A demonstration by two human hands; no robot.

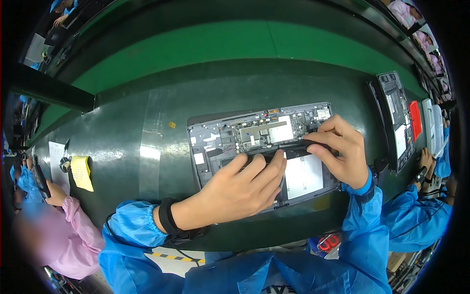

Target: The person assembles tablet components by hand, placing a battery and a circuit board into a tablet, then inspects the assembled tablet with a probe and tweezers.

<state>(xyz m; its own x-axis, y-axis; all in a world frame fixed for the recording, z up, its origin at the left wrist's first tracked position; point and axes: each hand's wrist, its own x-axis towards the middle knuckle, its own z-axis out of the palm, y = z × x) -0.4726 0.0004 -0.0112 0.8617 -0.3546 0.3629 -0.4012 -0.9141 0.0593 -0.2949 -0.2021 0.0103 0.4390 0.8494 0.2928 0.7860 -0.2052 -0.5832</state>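
An opened flat electronic device (200, 171), like a tablet or laptop base, lies on the bench in front of me with its insides bare. Along its upper half runs a circuit board (254, 134) with silver shields. Below it is a battery pack with a white label (303, 176). My left hand (245, 186) rests over the lower middle of the device, fingers stretched out and slightly bent, covering part of it. A thin black strip (293, 145) lies along the board's lower edge. My right hand (340, 149) pinches its right end between thumb and forefinger.
Similar opened devices (396, 122) stand stacked at the right, beside a red tray (415, 120). Yellow sticky notes (82, 172) and a white sheet (58, 164) lie at the left. A dark post (54, 90) rises at the far left. Co-workers sit on both sides.
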